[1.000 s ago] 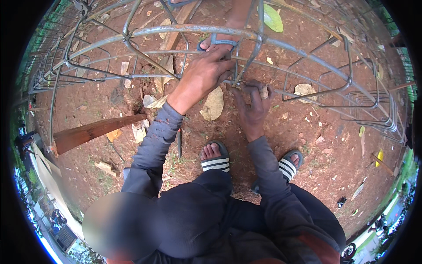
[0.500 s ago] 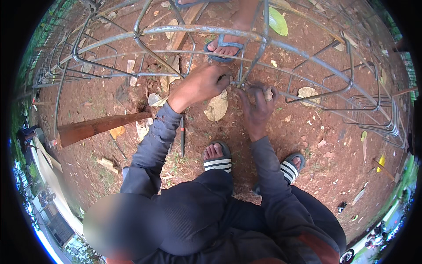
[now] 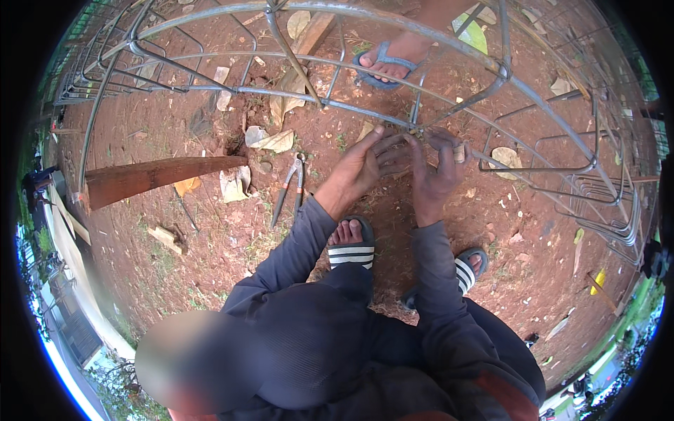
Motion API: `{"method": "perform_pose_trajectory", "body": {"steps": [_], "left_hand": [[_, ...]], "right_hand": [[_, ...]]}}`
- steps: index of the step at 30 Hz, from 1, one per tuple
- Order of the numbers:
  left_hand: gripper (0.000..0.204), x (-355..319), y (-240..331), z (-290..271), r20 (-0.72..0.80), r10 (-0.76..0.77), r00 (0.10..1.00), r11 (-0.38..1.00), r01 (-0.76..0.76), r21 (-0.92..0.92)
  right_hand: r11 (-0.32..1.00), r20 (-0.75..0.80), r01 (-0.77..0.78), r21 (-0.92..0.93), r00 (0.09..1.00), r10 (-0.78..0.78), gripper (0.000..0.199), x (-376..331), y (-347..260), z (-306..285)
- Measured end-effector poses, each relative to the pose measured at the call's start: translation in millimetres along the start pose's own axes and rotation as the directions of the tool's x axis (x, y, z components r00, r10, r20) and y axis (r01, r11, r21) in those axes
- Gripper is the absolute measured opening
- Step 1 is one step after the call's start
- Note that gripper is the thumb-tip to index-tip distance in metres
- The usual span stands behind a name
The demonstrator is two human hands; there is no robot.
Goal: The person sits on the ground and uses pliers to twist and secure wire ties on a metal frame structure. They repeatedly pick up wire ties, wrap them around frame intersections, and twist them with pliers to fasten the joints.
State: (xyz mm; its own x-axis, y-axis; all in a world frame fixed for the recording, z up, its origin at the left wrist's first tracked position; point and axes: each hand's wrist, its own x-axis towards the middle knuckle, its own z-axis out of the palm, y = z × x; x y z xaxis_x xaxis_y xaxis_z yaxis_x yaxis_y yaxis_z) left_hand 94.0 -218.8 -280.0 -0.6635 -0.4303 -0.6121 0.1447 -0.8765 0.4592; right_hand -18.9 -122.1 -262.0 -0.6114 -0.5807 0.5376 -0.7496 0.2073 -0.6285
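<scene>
A long cage of steel reinforcing bars [image 3: 281,93] with bent square stirrups spans the view ahead of me. My left hand [image 3: 359,168] is just below its lower near bar, fingers stretched out and thumb raised, with nothing seen in it. Beside it, my right hand [image 3: 433,181] is at the joint [image 3: 415,130] where a stirrup meets that bar. Its thumb and fingertips are bent together at the joint; whatever they pinch is too small to make out. A light wrap circles one right finger. Pincers [image 3: 300,172] with dark-and-red handles lie on the soil left of my left hand.
Another person's foot [image 3: 391,64] in a blue flip-flop stands beyond the cage. A reddish wooden plank [image 3: 161,179] lies at the left, and a timber piece [image 3: 314,35] lies under the cage. Dry leaves [image 3: 507,161] are scattered over the red soil. More bent bars [image 3: 611,228] stand at the right.
My left hand has come away from the joint and opened, while my right stays at it. The view has shifted, so the cage appears farther right and higher, and the pincers now show whole.
</scene>
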Motion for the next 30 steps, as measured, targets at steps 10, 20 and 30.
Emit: {"method": "perform_pose_trajectory", "body": {"steps": [10, 20, 30], "left_hand": [[0.049, 20, -37, -25, 0.279, 0.143, 0.950, 0.975, -0.087, -0.205], [0.065, -22, -16, -9, 0.347, 0.580, 0.737, 0.124, -0.501, 0.856], [0.057, -67, 17, 21, 0.369, 0.335, 0.867, 0.047, -0.407, 0.912]], "right_hand": [[0.999, 0.014, -0.036, -0.020, 0.999, 0.036, 0.028, -1, 3, -1], [0.999, -0.068, -0.050, -0.004, 0.996, 0.050, 0.029, -7, 0, 5], [0.985, 0.003, 0.162, -0.050, 0.987, -0.162, 0.024, -22, 27, 4]]}}
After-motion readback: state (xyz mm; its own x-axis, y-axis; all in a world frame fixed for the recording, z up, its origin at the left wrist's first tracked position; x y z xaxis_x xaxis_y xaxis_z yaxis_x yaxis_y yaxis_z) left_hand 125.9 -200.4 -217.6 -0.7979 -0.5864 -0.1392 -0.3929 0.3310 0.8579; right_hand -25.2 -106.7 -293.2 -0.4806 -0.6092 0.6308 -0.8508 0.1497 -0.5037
